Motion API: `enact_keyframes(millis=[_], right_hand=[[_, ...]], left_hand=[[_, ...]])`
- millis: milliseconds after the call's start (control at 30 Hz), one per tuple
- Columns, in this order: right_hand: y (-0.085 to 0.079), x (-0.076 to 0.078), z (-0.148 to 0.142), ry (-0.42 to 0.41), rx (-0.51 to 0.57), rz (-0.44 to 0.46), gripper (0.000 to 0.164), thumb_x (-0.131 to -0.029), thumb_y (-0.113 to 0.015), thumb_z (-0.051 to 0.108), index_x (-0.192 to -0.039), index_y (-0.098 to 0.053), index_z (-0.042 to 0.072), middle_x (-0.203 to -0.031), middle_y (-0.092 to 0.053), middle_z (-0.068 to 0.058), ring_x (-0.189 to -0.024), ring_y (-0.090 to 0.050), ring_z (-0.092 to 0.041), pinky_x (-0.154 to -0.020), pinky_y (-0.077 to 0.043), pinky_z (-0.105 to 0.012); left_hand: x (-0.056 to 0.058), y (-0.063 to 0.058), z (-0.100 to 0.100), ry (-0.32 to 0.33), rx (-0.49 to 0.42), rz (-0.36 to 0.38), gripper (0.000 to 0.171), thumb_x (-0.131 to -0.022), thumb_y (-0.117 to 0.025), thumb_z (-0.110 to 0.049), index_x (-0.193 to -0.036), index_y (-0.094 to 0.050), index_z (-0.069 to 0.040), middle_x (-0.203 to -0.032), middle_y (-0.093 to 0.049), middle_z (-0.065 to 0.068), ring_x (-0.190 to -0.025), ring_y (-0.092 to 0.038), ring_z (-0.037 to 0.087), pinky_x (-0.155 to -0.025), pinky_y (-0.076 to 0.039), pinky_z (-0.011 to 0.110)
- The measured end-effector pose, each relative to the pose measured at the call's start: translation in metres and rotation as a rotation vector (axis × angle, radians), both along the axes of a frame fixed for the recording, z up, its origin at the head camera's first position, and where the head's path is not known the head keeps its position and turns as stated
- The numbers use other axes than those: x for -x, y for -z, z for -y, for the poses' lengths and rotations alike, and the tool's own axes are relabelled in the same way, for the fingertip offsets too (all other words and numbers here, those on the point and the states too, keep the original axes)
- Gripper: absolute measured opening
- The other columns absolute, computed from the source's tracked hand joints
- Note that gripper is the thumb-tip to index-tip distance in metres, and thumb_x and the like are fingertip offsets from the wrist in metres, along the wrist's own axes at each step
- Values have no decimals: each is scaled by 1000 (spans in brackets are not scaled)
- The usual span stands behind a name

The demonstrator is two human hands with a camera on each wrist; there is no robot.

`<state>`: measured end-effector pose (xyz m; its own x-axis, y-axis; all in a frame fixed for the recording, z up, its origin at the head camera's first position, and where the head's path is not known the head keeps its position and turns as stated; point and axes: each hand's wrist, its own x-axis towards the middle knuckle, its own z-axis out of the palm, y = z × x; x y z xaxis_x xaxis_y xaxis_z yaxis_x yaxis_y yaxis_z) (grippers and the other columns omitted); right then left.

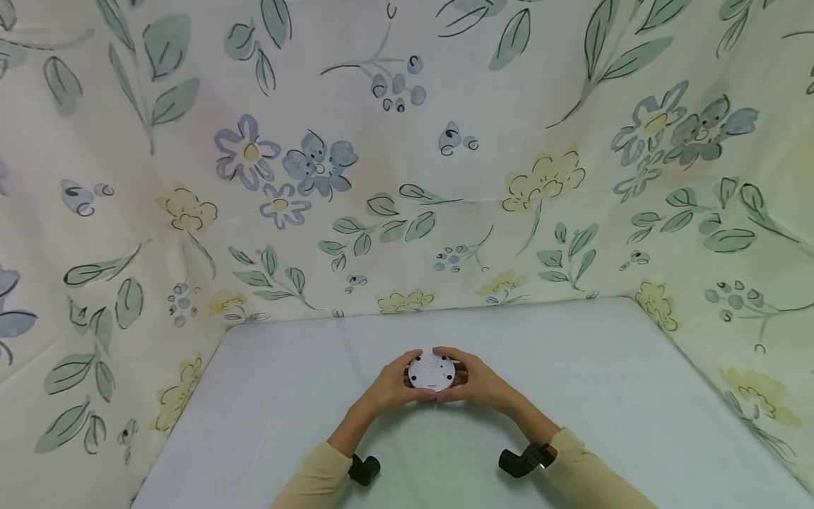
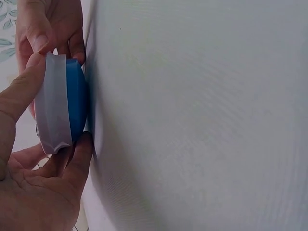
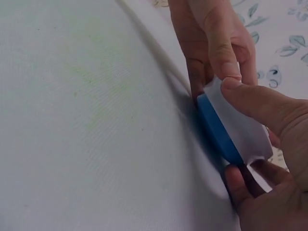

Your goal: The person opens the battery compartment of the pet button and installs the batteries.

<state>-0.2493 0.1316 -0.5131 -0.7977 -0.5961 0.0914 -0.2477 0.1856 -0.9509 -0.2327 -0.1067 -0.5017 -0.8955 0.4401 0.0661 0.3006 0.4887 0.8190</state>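
Note:
A round, palm-sized device (image 1: 432,371) is held between both hands just above the table. Its white face is turned up, with small holes and several dark round dots. From the side, a white, wrinkled band (image 2: 54,108) wraps its edge, and a blue part (image 2: 77,98) bulges below. My left hand (image 1: 392,385) grips the left side, thumb along the near edge and fingers round the far side. On the right side, my right hand (image 1: 480,384) grips likewise. The two thumb tips meet at the near edge. What kind of device it is, I cannot tell.
A white cloth-like surface covers the table (image 1: 286,396). Floral fabric (image 1: 381,141) hangs behind it and along both sides. Each wrist wears a black camera, one on the left wrist (image 1: 364,470) and one on the right wrist (image 1: 524,461).

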Motion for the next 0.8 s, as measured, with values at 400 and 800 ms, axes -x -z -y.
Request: enact_keyframes(millis=[400, 800], right_hand=[[1, 1, -1, 7, -34, -86, 82, -80, -89, 12, -149, -46, 0, -145, -49, -16, -118, -56, -30, -90, -52, -30], [-14, -4, 2, 45, -213, -269, 92, -75, -93, 35, -150, -46, 9, -144, -48, -7, -122, -48, -25, -99, -42, -47]], left_hand=[[-1, 2, 5, 49, -109, 44, 90, -80, -89, -13, -151, -38, 4, -148, -46, 21, -121, -57, 33, -95, -52, 41], [-8, -3, 6, 53, -216, 47, 88, -79, -89, -5, -152, -39, 1, -149, -45, 21, -119, -59, 35, -95, -53, 39]])
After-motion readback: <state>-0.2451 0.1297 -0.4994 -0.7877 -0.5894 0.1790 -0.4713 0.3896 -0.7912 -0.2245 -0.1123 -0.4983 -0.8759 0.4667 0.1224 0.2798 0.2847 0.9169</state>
